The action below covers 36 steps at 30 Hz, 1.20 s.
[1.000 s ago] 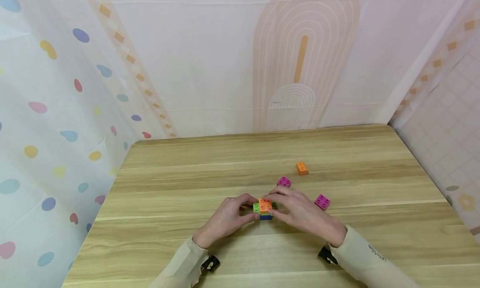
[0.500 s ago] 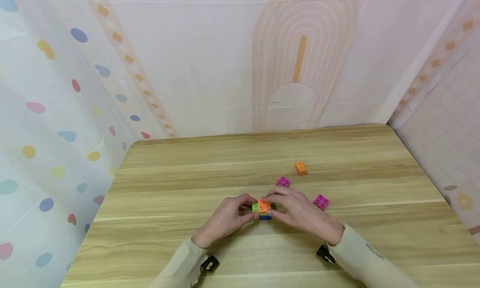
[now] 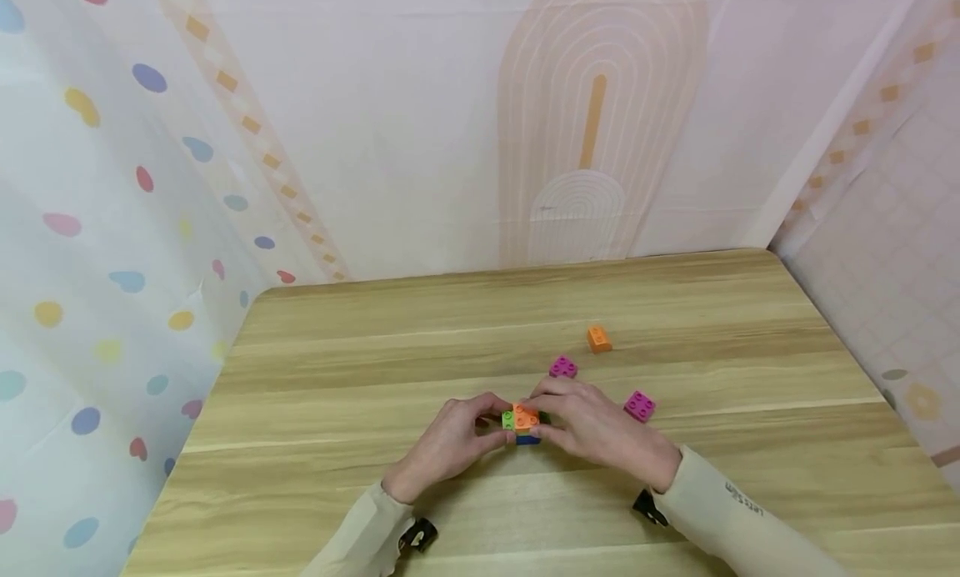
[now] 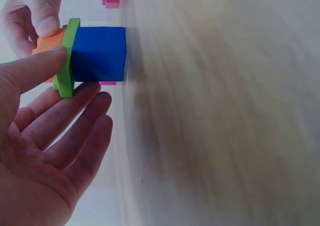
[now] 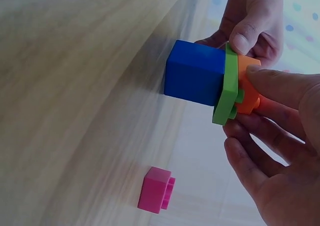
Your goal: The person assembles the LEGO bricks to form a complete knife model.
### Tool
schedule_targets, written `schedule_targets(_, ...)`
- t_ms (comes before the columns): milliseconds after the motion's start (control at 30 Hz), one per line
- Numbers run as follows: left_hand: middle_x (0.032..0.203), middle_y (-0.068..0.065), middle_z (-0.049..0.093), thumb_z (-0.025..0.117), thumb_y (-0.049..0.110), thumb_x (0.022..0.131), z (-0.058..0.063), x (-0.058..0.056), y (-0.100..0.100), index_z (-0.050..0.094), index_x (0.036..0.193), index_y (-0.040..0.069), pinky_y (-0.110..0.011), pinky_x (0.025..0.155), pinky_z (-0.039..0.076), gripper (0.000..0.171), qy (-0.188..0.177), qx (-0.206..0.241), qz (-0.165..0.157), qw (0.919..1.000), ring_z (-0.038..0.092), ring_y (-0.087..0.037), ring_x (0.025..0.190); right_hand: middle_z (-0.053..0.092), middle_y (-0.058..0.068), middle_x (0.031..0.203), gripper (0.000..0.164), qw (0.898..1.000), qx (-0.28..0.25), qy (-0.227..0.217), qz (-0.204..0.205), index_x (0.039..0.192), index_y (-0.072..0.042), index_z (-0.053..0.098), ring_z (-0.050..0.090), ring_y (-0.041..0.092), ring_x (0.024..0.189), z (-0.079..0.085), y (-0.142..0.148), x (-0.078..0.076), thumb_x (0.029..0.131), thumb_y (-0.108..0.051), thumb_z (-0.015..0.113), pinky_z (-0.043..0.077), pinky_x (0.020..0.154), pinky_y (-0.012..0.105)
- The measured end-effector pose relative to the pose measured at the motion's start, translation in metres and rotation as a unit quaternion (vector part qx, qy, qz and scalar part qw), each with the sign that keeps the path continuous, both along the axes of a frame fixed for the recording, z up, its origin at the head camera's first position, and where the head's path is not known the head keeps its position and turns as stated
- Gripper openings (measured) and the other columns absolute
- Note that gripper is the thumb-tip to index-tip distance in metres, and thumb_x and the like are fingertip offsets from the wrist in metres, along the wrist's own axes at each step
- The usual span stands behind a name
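A small stack stands on the wooden table between both hands: a blue block (image 4: 100, 54) at the bottom, a thin green plate (image 5: 227, 84) on it, and an orange brick (image 3: 526, 417) on top. The green plate sticks out past the blue block on both sides. My left hand (image 3: 452, 439) pinches the green plate, its thumb at the near edge and fingers behind. From the other side, my right hand (image 3: 596, 423) grips the orange brick between thumb and fingers. In the left wrist view, its thumb lies on the orange brick's side.
Beyond my right hand lies a magenta brick (image 3: 562, 367), with another magenta brick (image 3: 640, 406) to its right. Farther back is an orange brick with a sloped side (image 3: 599, 338). A patterned curtain (image 3: 420, 143) hangs behind the wooden table (image 3: 360, 335).
Both hands keep their hold on the stack with almost no movement. The head view has shifted slightly, so the whole scene sits a little farther left.
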<state>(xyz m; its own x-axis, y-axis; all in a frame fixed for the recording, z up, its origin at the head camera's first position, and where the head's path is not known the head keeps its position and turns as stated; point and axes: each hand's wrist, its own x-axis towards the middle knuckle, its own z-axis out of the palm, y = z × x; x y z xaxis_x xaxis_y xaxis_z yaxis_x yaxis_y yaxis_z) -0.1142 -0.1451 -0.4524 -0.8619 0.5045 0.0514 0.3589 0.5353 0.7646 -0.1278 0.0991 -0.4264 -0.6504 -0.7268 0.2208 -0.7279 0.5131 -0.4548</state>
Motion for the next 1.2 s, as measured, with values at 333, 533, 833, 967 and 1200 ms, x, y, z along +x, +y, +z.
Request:
schedule_targets(333,0.112,-0.001,0.076,0.077,0.017,0.096,0.000,0.000,0.001,0.071,0.115,0.010,-0.029,0.086,0.060,0.021,0.004,-0.007,0.000,1.0000,0.072,-0.016,0.101,0.068,0.000,0.116,0.034,0.999,-0.015,-0.040,-0.019,0.124,-0.008,0.074,0.067,0.015,0.103,-0.003,0.001,-0.001,0.093,-0.020,0.080,0.059,0.086,0.030)
schedule_targets(533,0.112,-0.001,0.076,0.077,0.018,0.096,0.002,0.001,0.001,0.071,0.116,0.011,-0.031,0.088,0.059,0.022,0.003,-0.018,0.003,0.9998,0.072,-0.016,0.102,0.068,0.001,0.123,0.040,0.996,-0.011,-0.077,-0.035,0.129,-0.010,0.071,0.064,0.020,0.113,-0.004,0.001,-0.002,0.093,-0.024,0.079,0.057,0.093,0.041)
schedule_targets(833,0.112,-0.004,0.076,0.077,0.019,0.096,0.002,0.001,0.001,0.070,0.117,0.009,-0.037,0.090,0.060,0.024,0.012,-0.029,0.001,0.9995,0.072,-0.019,0.103,0.063,0.008,0.139,0.051,0.991,-0.031,-0.110,-0.064,0.138,-0.008,0.065,0.058,0.032,0.130,-0.003,0.009,0.001,0.096,-0.033,0.076,0.050,0.107,0.054)
schedule_targets(967,0.113,-0.006,0.076,0.077,0.019,0.095,0.002,0.001,0.001,0.069,0.118,0.009,-0.038,0.090,0.060,0.026,0.014,-0.036,0.004,0.9992,0.072,-0.020,0.104,0.063,0.007,0.140,0.047,0.991,-0.045,-0.102,-0.074,0.137,-0.007,0.065,0.057,0.032,0.131,-0.001,0.017,0.000,0.098,-0.032,0.074,0.048,0.108,0.055)
schedule_targets(1200,0.115,-0.005,0.075,0.078,0.025,0.095,0.003,0.001,0.001,0.067,0.125,0.009,-0.033,0.089,0.059,0.036,0.000,-0.045,0.011,0.9989,0.070,-0.017,0.104,0.061,0.011,0.144,0.042,0.990,-0.064,-0.079,-0.101,0.134,-0.007,0.067,0.056,0.033,0.134,-0.002,0.035,-0.005,0.097,-0.026,0.075,0.046,0.110,0.056)
